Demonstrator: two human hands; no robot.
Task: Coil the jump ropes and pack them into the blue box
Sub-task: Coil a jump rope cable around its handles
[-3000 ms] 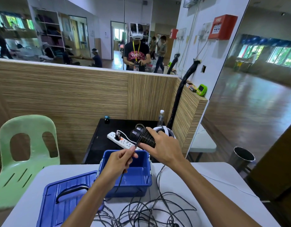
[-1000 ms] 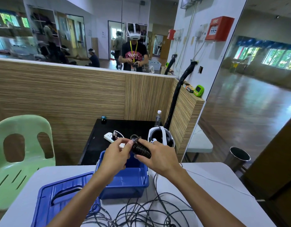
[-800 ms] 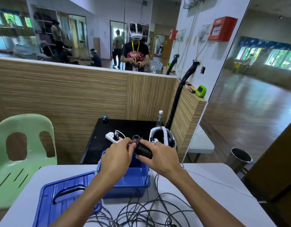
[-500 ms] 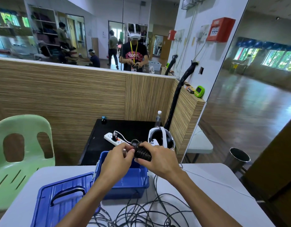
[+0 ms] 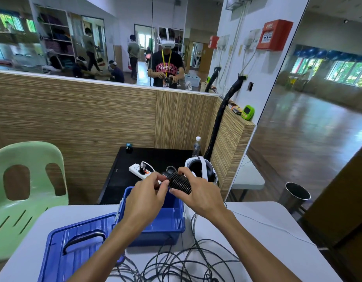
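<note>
A tightly wound black jump rope bundle [image 5: 179,182] is held in the air above the open blue box [image 5: 161,222]. My right hand [image 5: 198,193] grips the bundle from the right side. My left hand [image 5: 148,197] pinches its left end, where a small loop of cord sticks up. Several loose dark jump ropes [image 5: 182,261] lie tangled on the white table [image 5: 263,241] in front of the box. One cord runs up from the tangle toward my right hand. The box looks empty where its inside shows.
The blue lid [image 5: 74,245] lies flat left of the box. A green plastic chair [image 5: 23,190] stands at the left. Behind the box is a black table [image 5: 155,159] with a power strip [image 5: 140,170], a headset [image 5: 202,169] and a bottle [image 5: 196,147]. A metal bin [image 5: 296,195] stands on the floor right.
Both hands stayed close together on the bundle above the box. My left hand moved from holding a cord below the bundle to pinching its left end.
</note>
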